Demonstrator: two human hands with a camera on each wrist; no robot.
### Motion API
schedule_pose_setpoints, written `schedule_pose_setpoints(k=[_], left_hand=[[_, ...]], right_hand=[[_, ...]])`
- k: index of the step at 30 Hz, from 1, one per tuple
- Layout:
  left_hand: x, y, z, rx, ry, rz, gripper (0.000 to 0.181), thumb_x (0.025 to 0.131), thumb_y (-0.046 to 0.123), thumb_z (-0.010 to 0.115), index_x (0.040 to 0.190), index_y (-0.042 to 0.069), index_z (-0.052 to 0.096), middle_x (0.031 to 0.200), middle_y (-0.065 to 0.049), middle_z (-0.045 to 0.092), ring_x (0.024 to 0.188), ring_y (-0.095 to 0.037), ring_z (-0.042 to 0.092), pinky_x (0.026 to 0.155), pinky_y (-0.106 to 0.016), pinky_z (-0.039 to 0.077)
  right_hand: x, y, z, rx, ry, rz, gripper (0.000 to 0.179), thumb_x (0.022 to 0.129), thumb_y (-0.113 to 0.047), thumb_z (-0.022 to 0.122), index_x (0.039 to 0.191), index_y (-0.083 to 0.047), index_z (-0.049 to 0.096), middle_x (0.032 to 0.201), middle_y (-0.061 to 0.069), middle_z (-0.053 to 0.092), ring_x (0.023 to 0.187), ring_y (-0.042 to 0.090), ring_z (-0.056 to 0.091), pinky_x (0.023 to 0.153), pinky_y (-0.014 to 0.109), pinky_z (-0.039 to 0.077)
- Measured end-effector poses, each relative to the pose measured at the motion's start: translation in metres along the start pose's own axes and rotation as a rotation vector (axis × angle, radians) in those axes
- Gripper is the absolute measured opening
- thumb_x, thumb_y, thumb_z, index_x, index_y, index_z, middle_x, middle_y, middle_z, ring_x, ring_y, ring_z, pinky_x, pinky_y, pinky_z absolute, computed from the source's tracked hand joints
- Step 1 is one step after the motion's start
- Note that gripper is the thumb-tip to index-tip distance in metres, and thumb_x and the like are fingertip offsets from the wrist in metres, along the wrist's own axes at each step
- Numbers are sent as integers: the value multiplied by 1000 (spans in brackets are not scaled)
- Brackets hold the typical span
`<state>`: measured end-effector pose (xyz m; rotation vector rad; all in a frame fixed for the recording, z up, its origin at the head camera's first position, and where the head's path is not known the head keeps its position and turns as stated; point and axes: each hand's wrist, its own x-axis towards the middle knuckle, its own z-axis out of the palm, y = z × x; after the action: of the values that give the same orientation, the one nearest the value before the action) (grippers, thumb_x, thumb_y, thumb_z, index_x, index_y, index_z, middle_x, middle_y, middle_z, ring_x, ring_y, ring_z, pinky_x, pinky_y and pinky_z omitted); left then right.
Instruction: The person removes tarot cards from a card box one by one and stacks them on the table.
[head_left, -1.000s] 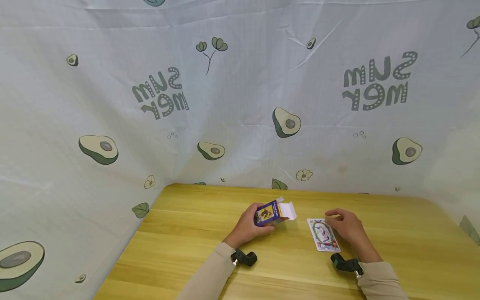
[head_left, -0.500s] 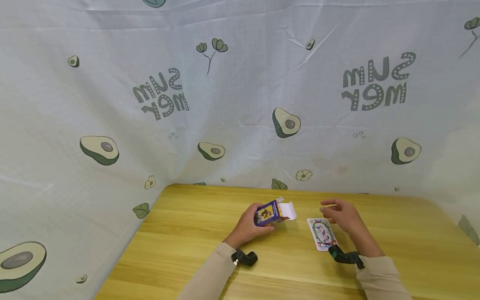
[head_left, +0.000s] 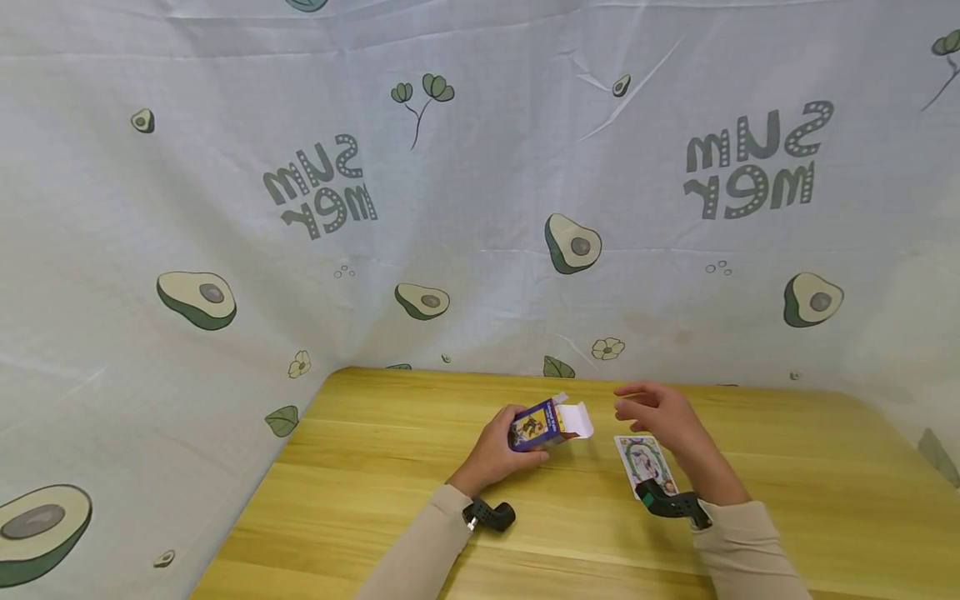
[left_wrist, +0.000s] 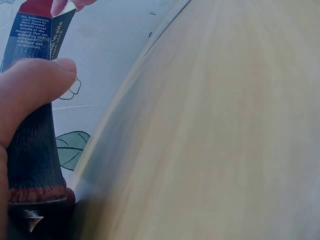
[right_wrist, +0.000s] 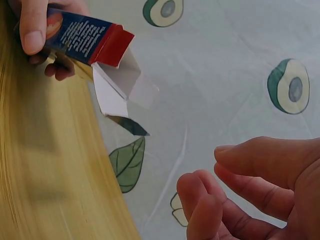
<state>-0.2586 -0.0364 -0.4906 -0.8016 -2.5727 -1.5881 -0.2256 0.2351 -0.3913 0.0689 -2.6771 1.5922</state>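
Observation:
My left hand [head_left: 491,454] grips a small purple-blue card box [head_left: 534,425], thumb along the near side and fingers behind. The box's end flap [head_left: 576,420] hangs open toward the right, its inside white. Printed text shows on the side of the box [left_wrist: 30,37] in the left wrist view. My right hand [head_left: 667,421] is raised above the table, holding nothing, with thumb and fingertips apart and loosely bent. Below it lies a picture card [head_left: 647,458] with a colourful wreath-like design, face up; the wrist camera partly covers its lower end.
The wooden table [head_left: 360,483] reaches back to a pale curtain [head_left: 480,183] printed with avocados and mirrored lettering. Black wrist cameras [head_left: 491,516] are strapped on both wrists over beige sleeves [head_left: 420,554].
My right hand has lifted off the picture card and moved left and away from me, toward the box's open end. The left hand and the card box have stayed in place.

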Motion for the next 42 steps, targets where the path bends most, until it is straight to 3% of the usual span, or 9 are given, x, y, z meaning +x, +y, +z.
schedule_pose_setpoints(k=[7,23,42], left_hand=[[0,-1,1,-5,3,-4,68,77,41,80,132,18,46,115,4,53,99,-9,53,85,-26,46],[2,-2,0,13,4,0,68,77,41,80,131,19,45,117,5,53,100,-10,53,88,-27,46],[3,3,-1,24,-1,17,67,77,38,80,131,18,46,118,3,53,101,-11,53,88,-28,45]], right_hand=[[-1,-11,10,32,-16,-29,40,94,-26,64,121,3,58,110,23,65,92,28,66,71,32,53],[4,-16,33,125,-93,-61,35,92,-19,66,117,4,59,103,18,67,87,25,65,67,37,53],[2,-16,47,24,-74,-69,24,91,-13,66,109,3,62,94,14,69,77,21,62,62,36,51]])
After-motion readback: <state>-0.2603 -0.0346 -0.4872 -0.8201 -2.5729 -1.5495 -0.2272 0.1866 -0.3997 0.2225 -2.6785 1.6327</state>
